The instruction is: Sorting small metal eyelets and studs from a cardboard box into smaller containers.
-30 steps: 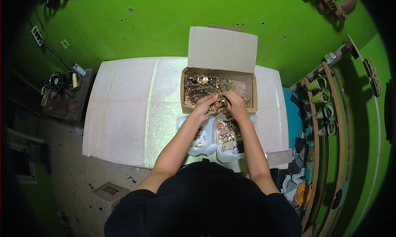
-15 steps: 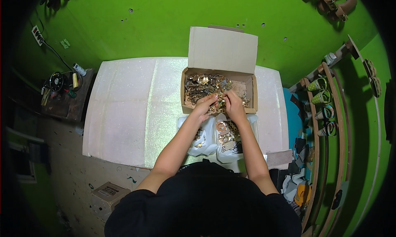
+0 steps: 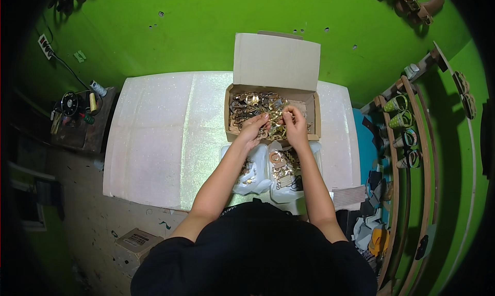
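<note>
An open cardboard box (image 3: 316, 115) stands on the table with its lid raised, holding a heap of small gold and dark metal fittings (image 3: 252, 101). Over its near part, my left hand (image 3: 252, 130) is closed in a pinch at a small gold-coloured metal fitting. Just to its right, my right hand (image 3: 295, 129) has thumb and fingers pinched together; what they hold, if anything, is too small to make out. Against the box's near side sit two bag-lined plastic containers: the left container (image 3: 260, 185) has small metal pieces, the right container (image 3: 282, 195) has fittings and a tan ring.
The table (image 3: 149, 136) has a pale shimmering cover and meets a green wall (image 3: 180, 43). A wooden rack (image 3: 425, 182) with sandals (image 3: 401, 121) stands at right, above material scraps (image 3: 374, 229). Left are a small side table (image 3: 77, 131) and a floor carton (image 3: 136, 242).
My hands have drawn slightly apart over the box. The right hand has turned and its fingers have lifted a little; more gold pieces show between the hands.
</note>
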Action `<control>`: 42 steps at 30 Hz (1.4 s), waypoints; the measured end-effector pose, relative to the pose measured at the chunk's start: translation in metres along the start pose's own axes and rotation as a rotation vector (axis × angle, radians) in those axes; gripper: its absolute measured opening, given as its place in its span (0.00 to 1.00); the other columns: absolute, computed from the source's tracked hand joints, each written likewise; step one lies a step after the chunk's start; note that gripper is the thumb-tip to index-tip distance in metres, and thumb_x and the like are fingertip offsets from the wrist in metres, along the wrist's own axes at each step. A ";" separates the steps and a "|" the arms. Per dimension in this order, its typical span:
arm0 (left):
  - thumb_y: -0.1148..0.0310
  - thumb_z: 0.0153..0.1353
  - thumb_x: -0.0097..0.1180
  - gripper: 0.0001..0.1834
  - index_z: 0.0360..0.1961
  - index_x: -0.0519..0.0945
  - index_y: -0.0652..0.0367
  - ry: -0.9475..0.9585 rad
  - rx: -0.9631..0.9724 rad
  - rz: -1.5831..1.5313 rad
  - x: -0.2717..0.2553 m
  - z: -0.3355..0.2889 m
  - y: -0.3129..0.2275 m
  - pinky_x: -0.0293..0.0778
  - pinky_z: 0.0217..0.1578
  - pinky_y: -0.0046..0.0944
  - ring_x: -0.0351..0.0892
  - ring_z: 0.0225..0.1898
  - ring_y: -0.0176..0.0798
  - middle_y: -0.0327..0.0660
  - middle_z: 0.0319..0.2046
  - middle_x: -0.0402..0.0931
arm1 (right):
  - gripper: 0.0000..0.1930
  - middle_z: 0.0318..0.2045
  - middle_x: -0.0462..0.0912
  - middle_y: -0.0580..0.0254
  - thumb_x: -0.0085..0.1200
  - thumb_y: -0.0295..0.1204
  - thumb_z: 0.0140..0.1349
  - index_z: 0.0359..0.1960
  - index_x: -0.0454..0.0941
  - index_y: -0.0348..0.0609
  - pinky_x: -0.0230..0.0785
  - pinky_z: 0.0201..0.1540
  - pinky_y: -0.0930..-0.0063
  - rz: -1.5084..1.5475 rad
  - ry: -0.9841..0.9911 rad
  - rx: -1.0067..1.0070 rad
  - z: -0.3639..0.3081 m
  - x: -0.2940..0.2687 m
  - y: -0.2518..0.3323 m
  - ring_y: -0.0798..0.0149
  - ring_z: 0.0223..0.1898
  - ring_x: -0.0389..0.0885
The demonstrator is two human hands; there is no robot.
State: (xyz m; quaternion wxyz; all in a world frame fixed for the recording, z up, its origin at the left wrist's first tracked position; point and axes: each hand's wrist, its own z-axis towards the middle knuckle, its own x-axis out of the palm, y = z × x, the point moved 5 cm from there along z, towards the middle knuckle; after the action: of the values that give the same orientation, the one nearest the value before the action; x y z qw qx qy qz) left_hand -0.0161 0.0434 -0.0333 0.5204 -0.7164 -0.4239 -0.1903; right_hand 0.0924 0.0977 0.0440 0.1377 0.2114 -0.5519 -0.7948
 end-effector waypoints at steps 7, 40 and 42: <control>0.67 0.55 0.51 0.07 0.30 0.72 0.60 0.004 -0.051 -0.047 0.001 -0.001 0.004 0.71 0.18 0.25 0.71 0.20 0.29 0.37 0.20 0.70 | 0.04 0.25 0.74 0.62 0.44 0.25 0.57 0.32 0.68 0.37 0.66 0.27 0.82 0.280 -0.113 0.216 0.004 -0.009 -0.029 0.72 0.24 0.74; 0.68 0.55 0.51 0.06 0.29 0.70 0.60 0.081 -0.133 -0.309 -0.013 0.011 0.012 0.74 0.22 0.29 0.73 0.23 0.35 0.40 0.22 0.69 | 0.17 0.18 0.70 0.68 0.34 0.36 0.63 0.36 0.71 0.35 0.56 0.16 0.87 0.443 0.023 0.638 -0.069 -0.050 -0.046 0.77 0.14 0.63; 0.68 0.55 0.51 0.07 0.29 0.70 0.60 0.096 -0.126 -0.302 -0.010 0.010 0.012 0.74 0.21 0.29 0.73 0.23 0.36 0.40 0.22 0.69 | 0.14 0.21 0.72 0.68 0.35 0.32 0.63 0.35 0.73 0.37 0.60 0.21 0.87 0.426 0.056 0.696 -0.076 -0.054 -0.047 0.78 0.19 0.66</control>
State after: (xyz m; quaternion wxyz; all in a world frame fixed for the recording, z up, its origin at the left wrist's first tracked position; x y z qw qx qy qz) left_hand -0.0135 0.0470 -0.0515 0.4595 -0.6660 -0.4885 -0.3266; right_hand 0.1773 0.0765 -0.0128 0.2344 0.1479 -0.8154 -0.5082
